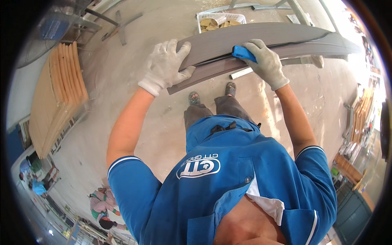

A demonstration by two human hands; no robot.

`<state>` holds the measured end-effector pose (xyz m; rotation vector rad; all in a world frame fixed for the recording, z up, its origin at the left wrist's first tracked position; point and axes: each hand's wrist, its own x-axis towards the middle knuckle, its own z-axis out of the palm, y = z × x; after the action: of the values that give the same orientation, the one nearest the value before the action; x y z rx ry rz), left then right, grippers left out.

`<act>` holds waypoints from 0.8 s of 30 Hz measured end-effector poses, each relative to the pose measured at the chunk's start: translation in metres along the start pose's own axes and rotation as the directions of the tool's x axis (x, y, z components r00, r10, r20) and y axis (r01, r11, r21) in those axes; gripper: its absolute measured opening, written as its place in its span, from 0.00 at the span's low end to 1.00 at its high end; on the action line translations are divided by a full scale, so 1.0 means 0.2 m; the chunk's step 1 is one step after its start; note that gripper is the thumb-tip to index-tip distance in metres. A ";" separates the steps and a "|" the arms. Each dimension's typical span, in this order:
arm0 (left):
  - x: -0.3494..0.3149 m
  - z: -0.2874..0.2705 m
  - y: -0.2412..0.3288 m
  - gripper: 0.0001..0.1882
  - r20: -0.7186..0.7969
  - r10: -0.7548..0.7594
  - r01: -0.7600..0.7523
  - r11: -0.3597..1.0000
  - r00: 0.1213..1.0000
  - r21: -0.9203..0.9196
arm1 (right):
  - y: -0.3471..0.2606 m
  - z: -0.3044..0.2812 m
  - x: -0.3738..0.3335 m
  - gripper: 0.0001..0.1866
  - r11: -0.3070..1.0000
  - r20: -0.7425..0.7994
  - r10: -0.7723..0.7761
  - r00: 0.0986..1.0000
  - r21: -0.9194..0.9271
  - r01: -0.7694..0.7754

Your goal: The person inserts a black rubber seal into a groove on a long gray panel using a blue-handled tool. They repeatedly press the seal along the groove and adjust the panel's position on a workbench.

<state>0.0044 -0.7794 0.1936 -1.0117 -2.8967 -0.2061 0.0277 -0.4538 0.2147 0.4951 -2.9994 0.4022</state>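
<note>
Two long grey-brown panels (249, 38) with a fine grain lie one against the other, a dark gap or strip running between them. My left hand (165, 65), in a pale work glove, grips their left end, thumb and forefinger parted along the edge. A small bright blue hand tool (244, 53) is in the closed fingers of my gloved right hand (263, 61). Its working end sits at the dark seam; the exact kind of tool cannot be made out. The far right ends of the panels wash out in bright light.
Beyond the panels stands a white plastic basket (221, 19) of tan offcuts. Curved wooden panels are stacked at left (61, 90), and more wooden pieces (362, 110) stand at right. A metal stand (121, 28) is far left. Other people (104, 204) work at lower left.
</note>
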 end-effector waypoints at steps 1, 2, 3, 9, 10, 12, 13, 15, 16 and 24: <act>0.01 0.00 0.00 0.36 -0.031 0.017 -0.017 1.000 0.999 0.024 | 0.02 0.01 0.00 0.20 0.999 -0.038 -0.027 0.999 -0.024 0.026; 0.01 -0.01 0.00 0.35 -0.049 0.025 -0.025 1.000 0.998 0.016 | 0.04 0.02 -0.01 0.20 0.998 -0.043 -0.019 0.999 -0.056 0.017; 0.01 -0.01 -0.01 0.35 -0.062 0.031 -0.031 1.000 0.998 0.004 | 0.05 0.03 -0.03 0.20 0.996 -0.029 0.001 1.000 -0.085 -0.004; 0.05 -0.04 0.03 0.33 0.032 -0.020 0.021 0.999 0.999 -0.049 | 0.06 0.08 -0.09 0.21 0.999 -0.109 -0.024 0.994 -0.051 0.019; 0.06 -0.03 0.05 0.32 0.055 -0.029 0.033 0.997 0.998 -0.075 | 0.06 0.08 -0.09 0.21 0.999 -0.097 -0.004 0.995 -0.044 0.000; 0.09 -0.02 0.07 0.32 0.034 -0.021 0.024 0.994 0.999 -0.105 | 0.07 0.09 -0.08 0.18 0.993 -0.087 -0.061 0.994 -0.104 0.052; 0.10 -0.01 0.07 0.31 0.002 -0.014 0.014 0.992 1.000 -0.123 | 0.08 0.09 -0.07 0.17 0.988 -0.073 -0.085 0.994 -0.132 0.074; 0.10 0.00 0.08 0.31 0.000 -0.020 0.019 0.994 1.000 -0.108 | 0.08 0.10 -0.06 0.16 0.984 -0.036 -0.062 0.997 -0.168 0.055; 0.10 0.00 0.08 0.31 0.004 -0.019 0.019 0.994 1.000 -0.106 | 0.08 0.10 -0.06 0.15 0.982 -0.034 -0.056 0.998 -0.182 0.049; 0.18 -0.01 0.18 0.27 0.050 -0.047 0.053 0.988 0.998 -0.146 | 0.06 0.11 -0.10 0.15 0.995 -0.102 -0.041 0.994 -0.091 0.032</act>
<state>-0.0014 -0.7286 0.2031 -0.9769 -2.9883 -0.4103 0.0427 -0.4436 0.1875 0.5038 -2.8889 0.2801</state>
